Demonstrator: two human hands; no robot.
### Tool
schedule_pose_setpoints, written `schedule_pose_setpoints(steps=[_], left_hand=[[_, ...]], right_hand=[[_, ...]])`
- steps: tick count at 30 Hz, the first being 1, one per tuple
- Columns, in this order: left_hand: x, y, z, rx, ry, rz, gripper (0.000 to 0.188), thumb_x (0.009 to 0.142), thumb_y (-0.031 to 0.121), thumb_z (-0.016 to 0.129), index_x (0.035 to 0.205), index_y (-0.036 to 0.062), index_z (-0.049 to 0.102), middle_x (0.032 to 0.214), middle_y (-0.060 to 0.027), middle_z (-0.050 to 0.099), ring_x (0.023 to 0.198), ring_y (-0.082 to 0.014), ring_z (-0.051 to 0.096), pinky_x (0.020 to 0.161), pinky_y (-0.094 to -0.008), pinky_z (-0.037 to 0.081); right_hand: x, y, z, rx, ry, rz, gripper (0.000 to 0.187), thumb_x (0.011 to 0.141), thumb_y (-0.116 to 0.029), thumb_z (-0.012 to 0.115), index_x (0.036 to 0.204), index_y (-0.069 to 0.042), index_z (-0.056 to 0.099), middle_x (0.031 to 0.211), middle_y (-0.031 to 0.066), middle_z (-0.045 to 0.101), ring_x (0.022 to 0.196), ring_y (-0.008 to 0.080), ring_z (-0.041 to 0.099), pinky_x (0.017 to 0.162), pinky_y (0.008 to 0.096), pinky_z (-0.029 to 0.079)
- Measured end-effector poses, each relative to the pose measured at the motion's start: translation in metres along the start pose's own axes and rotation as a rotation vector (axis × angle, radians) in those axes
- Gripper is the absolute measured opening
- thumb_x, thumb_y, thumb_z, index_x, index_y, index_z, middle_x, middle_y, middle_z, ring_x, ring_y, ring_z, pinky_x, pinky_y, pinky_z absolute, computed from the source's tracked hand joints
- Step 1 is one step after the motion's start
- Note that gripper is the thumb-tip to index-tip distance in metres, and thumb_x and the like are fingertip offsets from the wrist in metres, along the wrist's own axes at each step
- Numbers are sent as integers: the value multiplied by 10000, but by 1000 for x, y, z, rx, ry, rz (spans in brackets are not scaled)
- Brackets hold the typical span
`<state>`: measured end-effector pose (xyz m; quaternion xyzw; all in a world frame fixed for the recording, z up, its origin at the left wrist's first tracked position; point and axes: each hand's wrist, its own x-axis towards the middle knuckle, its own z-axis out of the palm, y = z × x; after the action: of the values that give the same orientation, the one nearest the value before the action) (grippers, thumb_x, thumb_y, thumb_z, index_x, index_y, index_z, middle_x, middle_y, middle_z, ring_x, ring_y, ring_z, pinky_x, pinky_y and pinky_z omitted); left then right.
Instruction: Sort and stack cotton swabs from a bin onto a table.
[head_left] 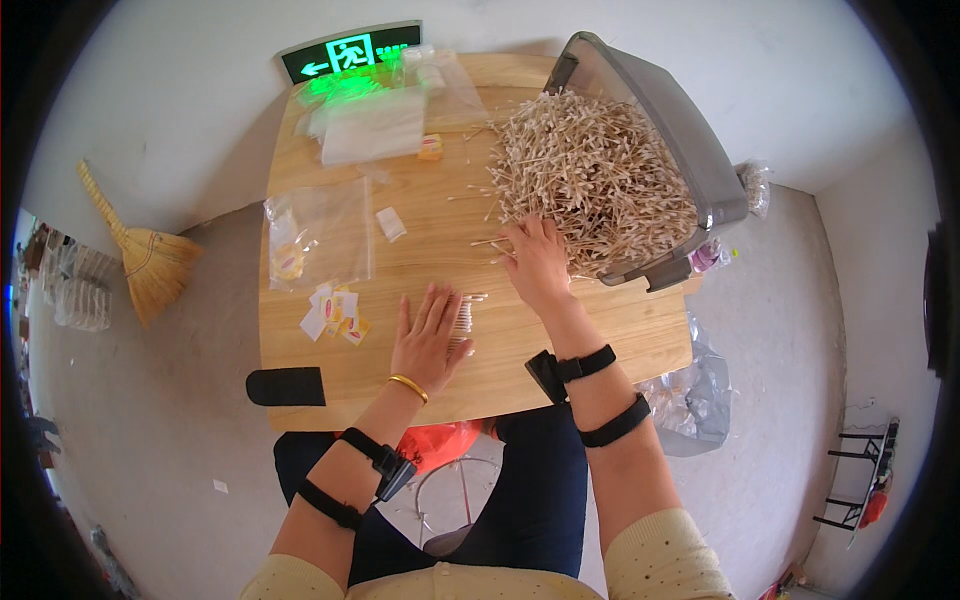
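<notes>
My left hand [430, 338] lies flat on the wooden table, its fingers stretched out beside a small row of cotton swabs [463, 318]. The palm side covers part of that row. At the near edge of a large heap of cotton swabs [610, 180], my right hand [538, 262] has its fingers bent down and closed on a few swabs. Some swab ends stick out to the left of these fingers; the fingertips are partly hidden. The heap spills from a grey translucent bin [690, 150] tipped on its side.
Left of my left hand are small printed cards [335, 312] and a clear plastic bag [335, 225]. More clear bags [375, 128] lie at the back, before a lit green exit sign [352, 52]. A black strip [286, 387] overhangs the left edge. A broom [150, 250] leans on the wall.
</notes>
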<state>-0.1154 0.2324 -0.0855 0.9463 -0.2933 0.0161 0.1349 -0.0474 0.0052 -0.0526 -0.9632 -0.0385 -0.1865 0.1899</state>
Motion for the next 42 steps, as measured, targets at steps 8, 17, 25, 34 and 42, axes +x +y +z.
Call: schedule_pose_setpoints(steps=[8, 17, 25, 34, 42], left_hand=[[1, 0, -1, 1, -17, -1, 760, 982, 536, 460, 1560, 71, 293, 1621, -117, 286, 1526, -282, 211, 1218, -600, 112], [1, -2, 2, -45, 11, -24, 794, 999, 568, 410, 1578, 51, 241, 1658, -147, 180, 1538, -305, 162, 1224, -586, 110], [23, 4, -17, -38, -117, -112, 824, 1002, 561, 423, 1581, 22, 190, 1647, -167, 199, 1531, -324, 179, 1228, -559, 123], [8, -1, -17, 59, -79, -137, 773, 983, 507, 496, 1534, 7, 288, 1563, -165, 346, 1474, -312, 305, 1234, -539, 123], [30, 9, -46, -101, -227, -234, 758, 991, 531, 464, 1535, 27, 306, 1594, -139, 319, 1497, -300, 269, 1233, -551, 112]], right_hand=[[18, -3, 21, -34, -179, -13, 182, 752, -165, 795, 896, -136, 688, 1071, 59, 567, 1145, 319, 505, 958, 459, 443], [1, -36, 18, 227, -258, -34, 215, 765, -176, 785, 953, -136, 690, 1075, 82, 604, 1140, 318, 526, 996, 453, 426], [-18, -12, 10, 184, -204, -24, 215, 775, -147, 782, 951, -120, 661, 1035, 73, 590, 1115, 317, 536, 947, 453, 446], [-19, -12, 16, 236, -157, -75, 169, 777, -158, 781, 903, -124, 674, 966, 54, 587, 1049, 297, 549, 938, 443, 440], [-27, -11, 13, 258, -189, -40, 154, 771, -129, 774, 895, -142, 684, 1031, 58, 608, 1095, 302, 549, 958, 454, 434]])
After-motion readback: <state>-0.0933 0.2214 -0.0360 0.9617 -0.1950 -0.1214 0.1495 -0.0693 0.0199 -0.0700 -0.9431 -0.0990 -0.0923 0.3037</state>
